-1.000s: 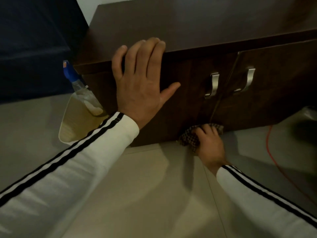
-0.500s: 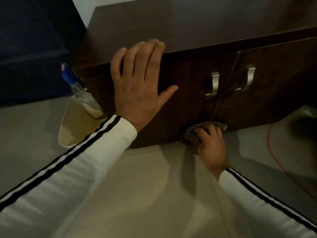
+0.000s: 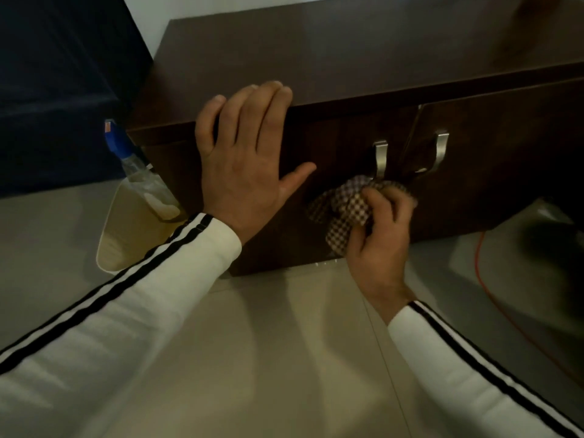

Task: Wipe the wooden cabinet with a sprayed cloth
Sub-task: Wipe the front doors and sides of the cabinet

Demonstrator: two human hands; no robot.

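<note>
The right hand [image 3: 379, 238] has moved up. A second ago it rubbed the cloth [image 3: 344, 210] along the bottom edge of the cabinet [image 3: 347, 58], close to the floor [image 3: 284, 343]. Now the cloth is pressed on the middle of the door front, just under the left handle [image 3: 380, 159]. The fingers of this hand are curled and hold the bunched cloth. The left hand [image 3: 246, 159] has not moved: its fingers lie straight and spread, flat on the front, tips over the top edge. The spray bottle [image 3: 139, 175] stands beside the cabinet, untouched. I judge the low strip is done and the wiping goes upward, with the handles and the right door still to do.
</note>
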